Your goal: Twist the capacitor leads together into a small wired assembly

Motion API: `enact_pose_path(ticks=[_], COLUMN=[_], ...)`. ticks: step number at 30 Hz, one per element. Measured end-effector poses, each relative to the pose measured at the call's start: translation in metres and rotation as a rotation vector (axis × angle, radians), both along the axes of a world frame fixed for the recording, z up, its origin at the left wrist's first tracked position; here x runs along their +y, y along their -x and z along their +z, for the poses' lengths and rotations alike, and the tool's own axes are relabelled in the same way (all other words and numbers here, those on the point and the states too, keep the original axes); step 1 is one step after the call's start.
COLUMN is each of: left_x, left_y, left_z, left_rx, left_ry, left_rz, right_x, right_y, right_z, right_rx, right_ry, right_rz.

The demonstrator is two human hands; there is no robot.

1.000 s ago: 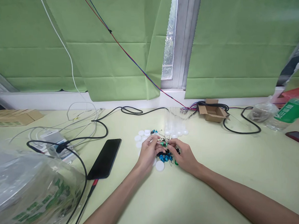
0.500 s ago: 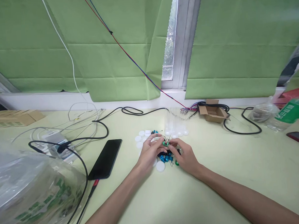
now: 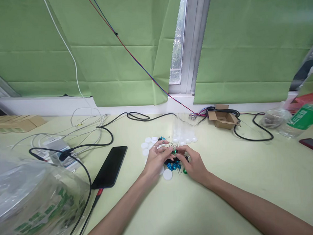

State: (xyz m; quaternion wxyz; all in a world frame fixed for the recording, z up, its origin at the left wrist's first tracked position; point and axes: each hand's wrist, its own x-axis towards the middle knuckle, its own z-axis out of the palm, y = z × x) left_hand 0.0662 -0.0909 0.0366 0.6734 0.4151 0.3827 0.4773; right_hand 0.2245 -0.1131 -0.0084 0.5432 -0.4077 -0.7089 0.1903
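Both my hands meet over a small heap of blue and green wire-legged components (image 3: 174, 165) on the pale yellow-green table (image 3: 226, 197). My left hand (image 3: 156, 159) pinches thin wire leads between thumb and fingers. My right hand (image 3: 192, 163) is closed in a pinch on a small green component (image 3: 175, 151) held between the two hands. Several white round caps (image 3: 148, 144) lie just beyond and beside the heap, one white cap (image 3: 167, 174) below my left hand.
A black phone (image 3: 110, 166) lies left of my hands, with black and white cables (image 3: 77, 140) and a crinkled plastic bag (image 3: 28, 200) at the left. Clear cups (image 3: 184, 128), a small cardboard box (image 3: 222, 118), a bottle (image 3: 299, 121) and a second phone (image 3: 311, 145) lie farther back and right.
The green component has turned from lying lengthwise between my hands to a more bunched position, and my fingers have drawn closer together over the heap.
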Motion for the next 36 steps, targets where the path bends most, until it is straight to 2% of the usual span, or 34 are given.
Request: enact_pose_path(ticks=[12, 20, 26, 32, 36], left_x=[0.001, 0.004, 0.002, -0.004, -0.006], left_y=[0.0, 0.003, 0.001, 0.0, 0.001], left_z=[-0.003, -0.005, -0.003, -0.01, -0.013], left_rx=[0.005, 0.05, 0.25, 0.56, 0.64], left_ry=[-0.033, -0.1, -0.27, -0.53, -0.672], left_rz=[-0.012, 0.004, -0.038, -0.075, -0.084], right_x=[0.0, -0.002, -0.002, -0.004, -0.006], right_y=[-0.002, 0.001, 0.003, 0.002, 0.003], right_z=[-0.002, 0.002, 0.002, 0.003, 0.003], right_rx=[-0.036, -0.037, -0.004, -0.073, -0.137], right_ry=[0.081, 0.025, -0.072, -0.25, -0.351], right_rz=[-0.025, -0.06, -0.159, -0.139, -0.111])
